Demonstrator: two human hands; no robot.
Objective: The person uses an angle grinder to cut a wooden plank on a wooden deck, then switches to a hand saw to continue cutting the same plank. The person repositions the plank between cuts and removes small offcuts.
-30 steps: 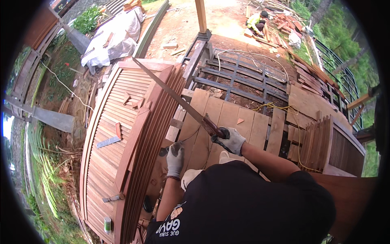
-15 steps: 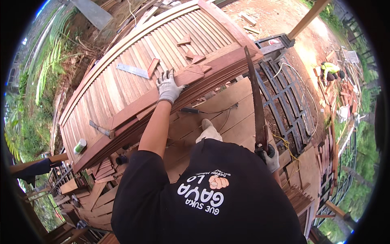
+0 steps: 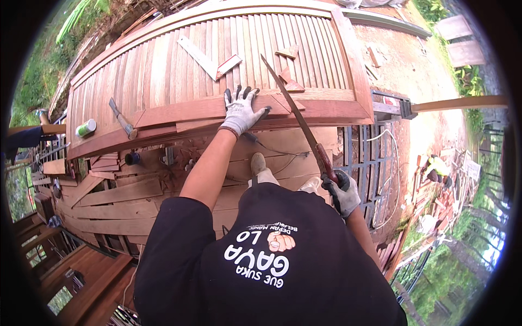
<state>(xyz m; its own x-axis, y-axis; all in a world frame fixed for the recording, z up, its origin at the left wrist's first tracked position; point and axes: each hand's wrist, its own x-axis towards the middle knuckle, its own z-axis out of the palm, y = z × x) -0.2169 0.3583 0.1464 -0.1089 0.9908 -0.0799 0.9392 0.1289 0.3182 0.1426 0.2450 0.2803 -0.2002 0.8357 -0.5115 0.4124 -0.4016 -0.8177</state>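
I have the right grip [image 3: 345,194] closed around the saw [image 3: 302,118] by its handle, the blade slanting up and left across the near edge of the slatted panel [image 3: 155,65]; whether they touch, I cannot tell. My left grip [image 3: 239,111] rests on that edge, fingers spread, holding nothing. Beyond it on the panel lie a square [image 3: 198,57] and small wood scraps [image 3: 288,51]. Farther left are a hand tool [image 3: 123,118] and a can [image 3: 86,128].

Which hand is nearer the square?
Left. The left hand is at the near edge of the panel, just below the square in view; the right hand, gripping the saw, is farther, lower right.
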